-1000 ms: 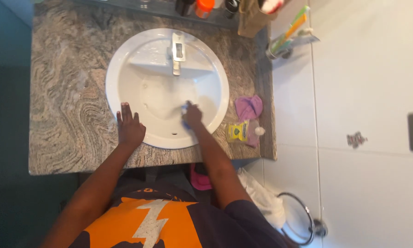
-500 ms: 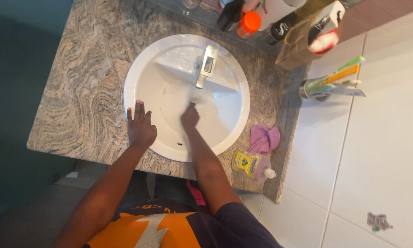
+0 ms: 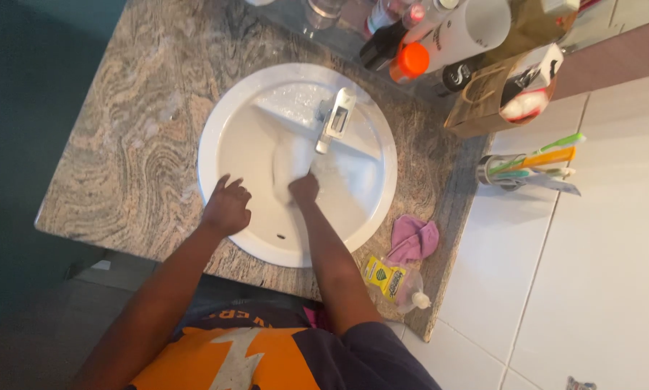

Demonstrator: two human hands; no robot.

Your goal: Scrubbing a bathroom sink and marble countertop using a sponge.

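Hands in white sink (image 3: 371, 188): right (image 3: 304, 190) scrubbing, left (image 3: 226, 207) braced.

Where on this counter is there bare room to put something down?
The wide granite countertop left of the round white sink is bare. The right strip is crowded: a pink cloth and a yellow-labelled bottle. Bottles and a paper bag fill the back edge.
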